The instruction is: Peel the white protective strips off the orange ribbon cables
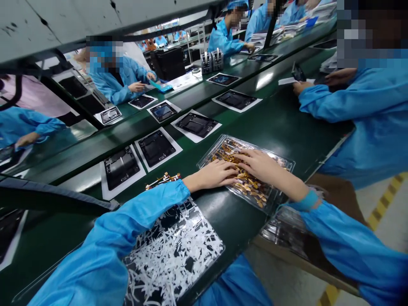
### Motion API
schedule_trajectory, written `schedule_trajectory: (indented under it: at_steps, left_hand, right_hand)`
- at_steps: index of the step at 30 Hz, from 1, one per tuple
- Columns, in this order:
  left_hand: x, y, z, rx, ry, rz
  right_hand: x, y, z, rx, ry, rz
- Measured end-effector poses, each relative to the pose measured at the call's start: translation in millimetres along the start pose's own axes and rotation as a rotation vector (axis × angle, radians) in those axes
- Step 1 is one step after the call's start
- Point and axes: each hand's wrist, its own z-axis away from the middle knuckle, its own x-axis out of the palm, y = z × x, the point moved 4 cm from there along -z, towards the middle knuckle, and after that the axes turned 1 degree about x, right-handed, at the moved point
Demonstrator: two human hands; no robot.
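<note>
A clear plastic tray (255,200) full of small orange-brown flex parts (251,185) lies on the green table. My left hand (214,173) rests at the tray's left side, its fingers reaching over the parts. From the right, my right hand (259,166) lies over the middle of the tray with its fingers spread on the parts. Neither hand visibly grips anything. Beneath my left forearm is another clear tray (219,246) heaped with white paper strips (178,250). A small bunch of similar flex parts (163,180) sits beyond my left sleeve.
Black panels on white sheets (156,148) line the green conveyor (95,148) ahead. A cardboard box (287,255) with clear trays stands below the table edge at right. Workers in blue sit across and at right (376,97). A metal beam (79,29) crosses overhead.
</note>
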Motion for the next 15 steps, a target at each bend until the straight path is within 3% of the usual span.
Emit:
schedule_trajectory:
  at_steps: [7,15]
  left_hand:
    - [7.0,-3.2,6.7,-0.132,0.05,0.08]
    - [21.0,-16.3,4.5,-0.34,0.122,0.126]
  right_hand:
    - [4.6,5.5,-14.5,0.154,-0.007,0.139]
    - [26.3,-8.8,-3.8,-0.001,-0.051,0.062]
